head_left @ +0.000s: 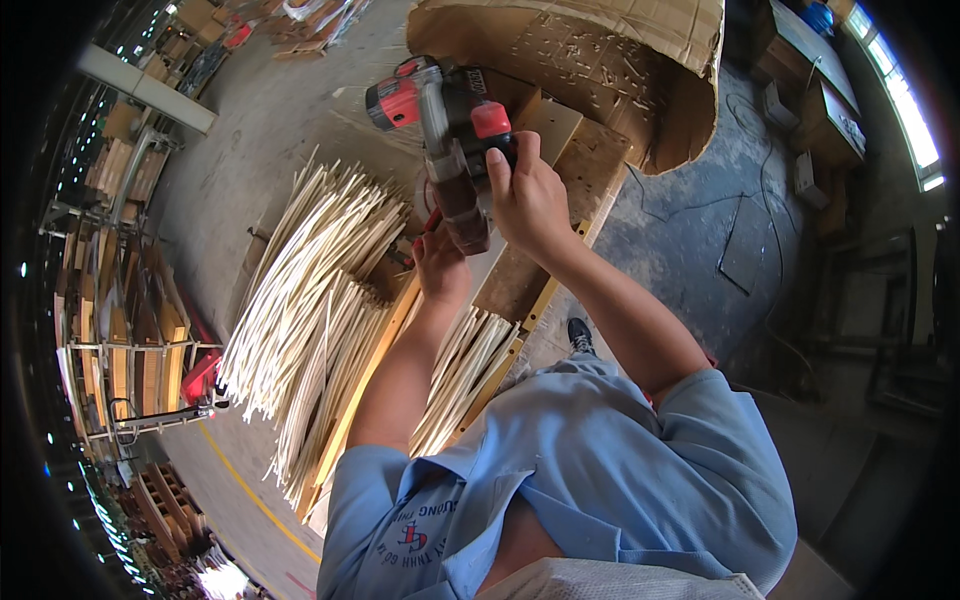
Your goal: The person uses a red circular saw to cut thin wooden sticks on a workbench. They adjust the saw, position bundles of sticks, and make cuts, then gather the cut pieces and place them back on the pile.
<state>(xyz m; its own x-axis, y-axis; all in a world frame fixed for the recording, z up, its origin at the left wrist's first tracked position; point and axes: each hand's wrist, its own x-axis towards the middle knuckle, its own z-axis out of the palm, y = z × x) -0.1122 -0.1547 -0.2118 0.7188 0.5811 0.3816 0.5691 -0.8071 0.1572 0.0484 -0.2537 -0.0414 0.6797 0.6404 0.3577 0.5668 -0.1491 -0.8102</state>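
A red and black power saw (pixel 428 105) with a grey body, seemingly a mitre saw, stands on a wooden bench in front of me. My right hand (pixel 527 200) is wrapped around its black handle. Close beside the saw's lower guard (pixel 460 200), my left hand (pixel 440 265) has its fingers curled next to a red part; what they hold, if anything, is hidden. Many thin pale wooden sticks (pixel 320 260) lie in a thick bundle to the left of the bench. More sticks (pixel 470 365) lie on the bench between my forearms.
An open cardboard box (pixel 640 50) stands behind the saw, with small wood pieces inside its wall. A wooden rail (pixel 355 400) runs beside the sticks. At the left is a rack of boards (pixel 125 320). Cables (pixel 765 200) cross the floor at the right.
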